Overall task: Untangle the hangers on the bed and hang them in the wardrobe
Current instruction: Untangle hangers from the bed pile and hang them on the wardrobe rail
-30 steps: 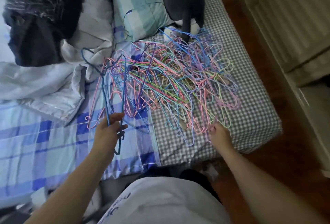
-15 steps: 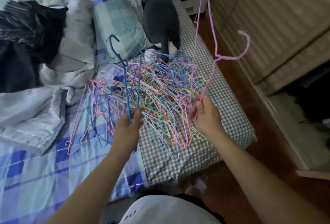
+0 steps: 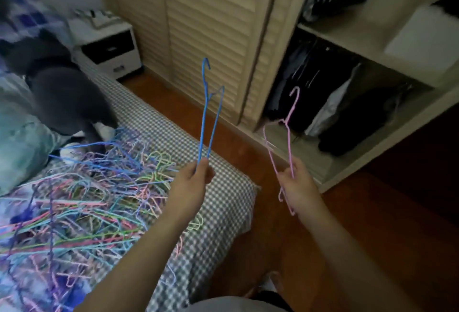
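Between bed and wardrobe: you hold one hanger in each hand, both lifted clear of the pile.
Left hand: fingers pinched on the bottom end of the blue hanger; hook up, frame squeezed narrow.
Right hand: fingers curled round the lower part of the pink hanger; hook up, pointing toward the wardrobe; its lower end sticks out below your fist.
Pile: many hangers left on the bed, left of the wardrobe, crossed and interlocked.
Handling: thin coated wire, likely very light and springy; judge it bends before it breaks. Smooth coating may slip in a loose pinch.
Where to hold: near the neck or at a shoulder bend gives better control of the hook than the far end you have now.
Risk: hooks snag on neighbours; lift one at a time from the pile.
Shapes: slim loops, small curled hooks, pastel and bright colours.
Wardrobe: open section on the right, dark clothes hanging below a shelf; rail itself too dim to make out. Slatted door closer to the bed.
Bed surface: small grey check fabric, soft.
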{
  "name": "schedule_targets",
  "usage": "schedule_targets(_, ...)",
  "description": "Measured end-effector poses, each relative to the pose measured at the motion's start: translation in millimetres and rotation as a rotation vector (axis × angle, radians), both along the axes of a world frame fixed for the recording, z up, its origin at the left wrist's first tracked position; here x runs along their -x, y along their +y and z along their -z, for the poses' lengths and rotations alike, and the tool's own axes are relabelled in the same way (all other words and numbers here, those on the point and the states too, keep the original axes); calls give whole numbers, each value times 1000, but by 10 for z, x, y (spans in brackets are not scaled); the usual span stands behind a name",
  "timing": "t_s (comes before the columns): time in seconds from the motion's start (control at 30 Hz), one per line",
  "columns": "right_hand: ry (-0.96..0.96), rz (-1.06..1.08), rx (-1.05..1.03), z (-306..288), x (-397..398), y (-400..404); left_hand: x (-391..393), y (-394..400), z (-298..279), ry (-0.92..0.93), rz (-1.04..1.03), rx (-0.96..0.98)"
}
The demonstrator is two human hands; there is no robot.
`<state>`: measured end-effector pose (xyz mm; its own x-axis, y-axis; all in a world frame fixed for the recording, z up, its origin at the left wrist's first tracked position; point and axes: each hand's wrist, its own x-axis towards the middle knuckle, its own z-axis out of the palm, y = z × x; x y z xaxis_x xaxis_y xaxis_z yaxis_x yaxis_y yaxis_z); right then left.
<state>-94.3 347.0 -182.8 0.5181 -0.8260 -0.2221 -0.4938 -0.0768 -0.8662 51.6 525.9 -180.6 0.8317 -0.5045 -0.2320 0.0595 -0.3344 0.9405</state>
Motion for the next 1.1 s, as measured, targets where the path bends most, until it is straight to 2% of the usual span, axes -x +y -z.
schedule_targets(0.17, -122, -42, -280, -92, 481, -910, -38, -943, 93, -7, 193, -222)
schedule_targets(0.27, -147, -81, -386, -261, 801, -1528, 10, -1644, -64, 74, 224, -168)
schedule_targets(0.37, -203, -104, -401, -706, 1185, -2089, 127, -2311, -394, 210, 325, -52)
schedule_targets(0.47, -238, -149, -320, -1312, 1343, -2533, 193, -2896, -907, 158, 443, -7)
schedule_targets(0.57, -364, -141, -213, -1903, 1331, -2963, 239, -3516, -1559, 181, 492, 99)
schedule_targets(0.7, -549, 47, -17, -2532, 1131, -3506, 230, -4261, -2403, 101, 522, 232)
schedule_targets(0.8, -580, 102, 131, -2959, 915, -3913, 151, -4744, -2964, 31, 480, 336)
schedule_targets(0.97, -682, 96, 326, -3828, 432, -4655, -298, -5587, -3920, -69, 515, 466)
schedule_targets(1.1, -793, 103, 415, -4496, 96, -5121, -687, -6144, -4544, -41, 566, 594)
